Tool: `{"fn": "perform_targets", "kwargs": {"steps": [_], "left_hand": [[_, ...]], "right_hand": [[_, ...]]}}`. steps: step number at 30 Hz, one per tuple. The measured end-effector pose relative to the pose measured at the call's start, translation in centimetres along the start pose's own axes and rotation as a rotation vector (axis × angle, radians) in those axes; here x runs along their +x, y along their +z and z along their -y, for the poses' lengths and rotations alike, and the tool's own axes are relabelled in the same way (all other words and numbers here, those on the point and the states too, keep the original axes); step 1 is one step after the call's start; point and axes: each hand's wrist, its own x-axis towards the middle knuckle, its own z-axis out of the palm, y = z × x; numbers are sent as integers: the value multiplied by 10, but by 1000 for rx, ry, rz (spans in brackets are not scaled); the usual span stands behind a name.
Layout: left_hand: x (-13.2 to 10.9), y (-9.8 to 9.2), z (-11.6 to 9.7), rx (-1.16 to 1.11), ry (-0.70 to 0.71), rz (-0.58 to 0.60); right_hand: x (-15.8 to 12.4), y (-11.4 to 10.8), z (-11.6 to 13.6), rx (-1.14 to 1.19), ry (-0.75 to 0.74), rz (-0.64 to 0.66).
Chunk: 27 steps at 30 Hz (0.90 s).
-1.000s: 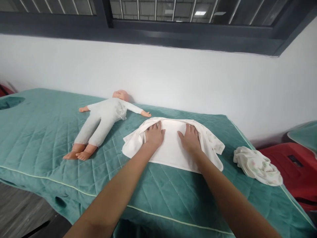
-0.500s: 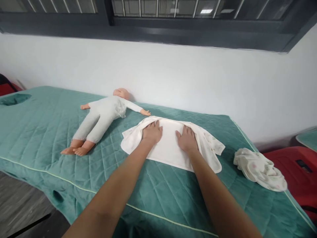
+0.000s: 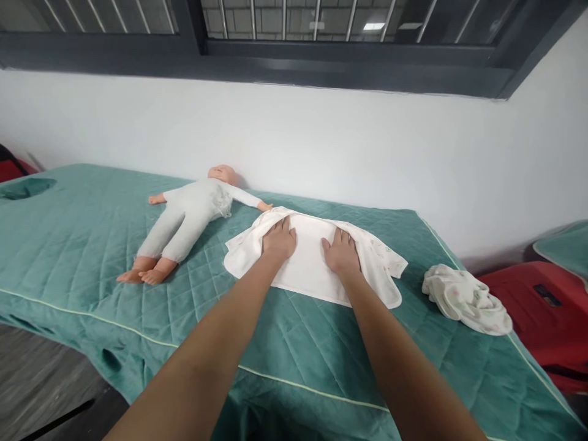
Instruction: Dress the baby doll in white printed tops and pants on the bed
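Note:
A white baby jacket [image 3: 310, 263] with a small print lies spread on the green bed, its front parted to show the plain inside. My left hand [image 3: 280, 237] rests flat on the lining at the left, fingertips partly under the front flap. On the right side, my right hand [image 3: 341, 251] also presses on the lining with fingers extended, its edge against the other flap. Left of the jacket a baby doll [image 3: 193, 208] in a white suit lies on its back, one arm stretched toward the jacket's collar.
A bunched white printed cloth [image 3: 466, 300] sits near the right edge of the quilted green bed cover [image 3: 294, 343]. Beyond that edge is a red chair-like object [image 3: 528, 306]. A white wall [image 3: 294, 141] with a barred window [image 3: 298, 24] runs along the far side.
Both hands have slid slightly farther up the lining, toward the collar, and the jacket's top edge now reaches the doll's hand. The camera view has shifted a little.

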Motion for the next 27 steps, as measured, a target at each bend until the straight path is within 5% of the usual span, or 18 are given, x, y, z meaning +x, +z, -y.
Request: {"fn": "perform_targets", "kwargs": {"steps": [19,27], "left_hand": [[-6,-4,-3,15,-18,31],[-13,-3,-4,58,210,-46]], "right_hand": [[12,-2,-1,-40,-19,65],[10,1,0,-55,-30,-6]]}}
